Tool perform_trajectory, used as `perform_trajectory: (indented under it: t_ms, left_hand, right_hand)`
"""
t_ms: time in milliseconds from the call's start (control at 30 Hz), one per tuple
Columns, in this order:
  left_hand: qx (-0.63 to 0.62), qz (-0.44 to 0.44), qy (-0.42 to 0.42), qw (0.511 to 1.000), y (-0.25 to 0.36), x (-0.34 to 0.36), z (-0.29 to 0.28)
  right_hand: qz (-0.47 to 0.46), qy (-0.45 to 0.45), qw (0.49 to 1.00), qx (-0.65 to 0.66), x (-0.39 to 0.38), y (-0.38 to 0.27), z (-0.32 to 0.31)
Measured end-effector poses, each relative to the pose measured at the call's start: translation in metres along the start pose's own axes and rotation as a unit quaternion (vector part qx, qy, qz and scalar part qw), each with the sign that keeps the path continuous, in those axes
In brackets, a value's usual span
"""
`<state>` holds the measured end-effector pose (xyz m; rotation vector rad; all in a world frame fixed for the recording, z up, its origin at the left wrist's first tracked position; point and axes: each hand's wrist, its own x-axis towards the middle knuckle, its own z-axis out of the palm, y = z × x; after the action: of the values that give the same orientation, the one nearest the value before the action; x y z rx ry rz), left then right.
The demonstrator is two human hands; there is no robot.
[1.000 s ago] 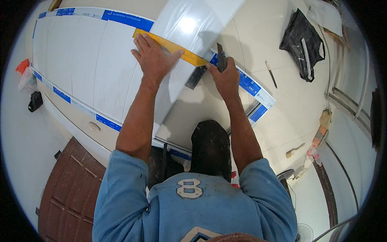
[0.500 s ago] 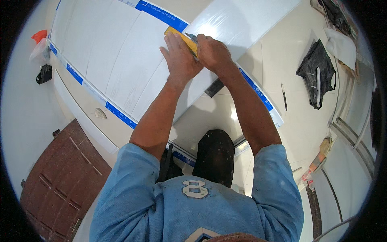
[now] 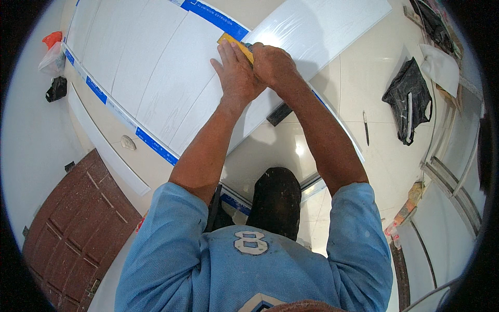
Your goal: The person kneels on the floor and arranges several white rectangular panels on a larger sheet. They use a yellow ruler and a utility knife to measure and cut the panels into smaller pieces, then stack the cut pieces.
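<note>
My left hand presses down on a yellow straightedge, fingers stretched along it, on a long white panel. Close against it, my right hand is closed round a slim teal-grey tool that looks like a utility knife. Its tip is largely hidden by the hand and the straightedge. The panel lies at a slant over a frame edged with blue-labelled white strips. Other white panels fill the frame's left part. A dark block shows by the panel's edge, near my right forearm.
On the tiled floor to the right lie a pen-like tool and a black plastic bag. A loose white strip and a brown panelled door are at the left. Metal profiles lean at far right.
My right hand has shifted slightly left, toward my left hand, and the knife shows less beyond the fingers. The straightedge stays under my left hand. The whole view has shifted a little.
</note>
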<state>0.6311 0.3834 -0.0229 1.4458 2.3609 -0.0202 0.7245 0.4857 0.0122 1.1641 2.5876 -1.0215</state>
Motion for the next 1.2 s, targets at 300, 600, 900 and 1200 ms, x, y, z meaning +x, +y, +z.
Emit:
perform_trajectory:
  t_ms: [300,600,900,1200]
  left_hand:
    - [0.019,0.003,0.000,1.000,0.006,-0.001,-0.006]
    - [-0.009,0.000,0.025,1.000,0.011,-0.003,-0.011]
    - [0.022,-0.016,-0.009,1.000,0.003,0.001,0.000]
    - [0.058,-0.021,-0.012,0.998,0.008,0.003,0.000]
  right_hand:
    - [-0.008,-0.027,1.000,-0.009,-0.023,0.008,-0.013]
    - [0.020,-0.040,0.998,-0.034,-0.066,0.032,-0.011]
    - [0.039,-0.058,0.995,-0.069,-0.123,0.060,-0.017]
    - [0.012,-0.003,0.999,-0.049,-0.155,0.088,-0.001]
